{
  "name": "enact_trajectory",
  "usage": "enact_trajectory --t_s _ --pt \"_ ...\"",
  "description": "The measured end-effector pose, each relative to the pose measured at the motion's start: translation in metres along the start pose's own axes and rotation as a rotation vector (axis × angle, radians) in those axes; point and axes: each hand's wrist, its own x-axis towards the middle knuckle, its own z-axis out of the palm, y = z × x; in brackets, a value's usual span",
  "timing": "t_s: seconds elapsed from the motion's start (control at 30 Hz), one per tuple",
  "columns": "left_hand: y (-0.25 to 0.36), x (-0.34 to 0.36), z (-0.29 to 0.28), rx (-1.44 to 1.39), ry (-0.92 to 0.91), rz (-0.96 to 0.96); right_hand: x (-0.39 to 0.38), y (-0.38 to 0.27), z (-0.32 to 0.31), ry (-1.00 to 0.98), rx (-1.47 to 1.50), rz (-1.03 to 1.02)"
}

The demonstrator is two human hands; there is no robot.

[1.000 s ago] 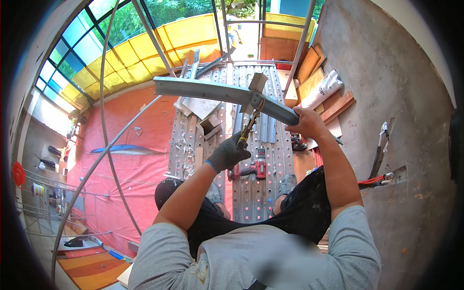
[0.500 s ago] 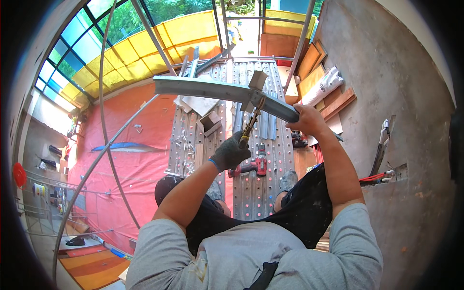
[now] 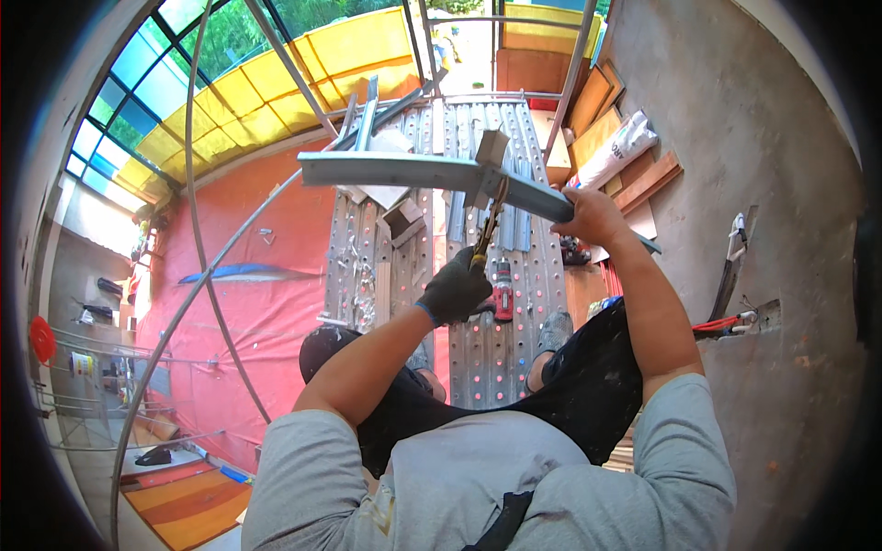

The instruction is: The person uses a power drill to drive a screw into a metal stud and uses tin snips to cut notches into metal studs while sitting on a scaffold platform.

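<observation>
A grey metal channel (image 3: pixel 395 170) is held across in front of me, bent at its middle, where a short flap of metal (image 3: pixel 491 149) stands up. My left hand (image 3: pixel 456 292), in a dark glove, is closed round the yellow handles of what look like tin snips (image 3: pixel 486 235). Their jaws are against the channel by the bend. My bare right hand (image 3: pixel 588 219) grips the channel's right end. Below, a red and black cordless drill (image 3: pixel 503 294) rests on the perforated metal platform (image 3: pixel 473 367), between my feet.
Cut metal pieces (image 3: pixel 402 220) and more channels (image 3: pixel 367 115) lie on the platform. To the right are wooden boards (image 3: pixel 648 182), a white sack (image 3: pixel 617 154) and a bare wall with a cable (image 3: pixel 726 323). Thin metal poles (image 3: pixel 195 285) cross at left above red sheeting (image 3: pixel 257 321).
The channel, the snips and both hands have shifted slightly to the right in view. Both grips stay the same.
</observation>
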Motion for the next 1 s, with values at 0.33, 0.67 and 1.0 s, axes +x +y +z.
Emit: enact_trajectory --t_s 0.33,0.67,1.0 --pt "-0.043 0.022 0.002 0.297 0.064 0.37 0.012 -0.003 0.018 0.009 0.032 0.044" --pt "-0.011 0.008 -0.039 0.018 0.054 -0.012 0.019 -0.018 0.02 0.075 -0.003 0.015" --pt "-0.019 0.018 -0.028 0.285 0.148 0.178 0.015 -0.016 0.021 0.128 0.018 0.011"
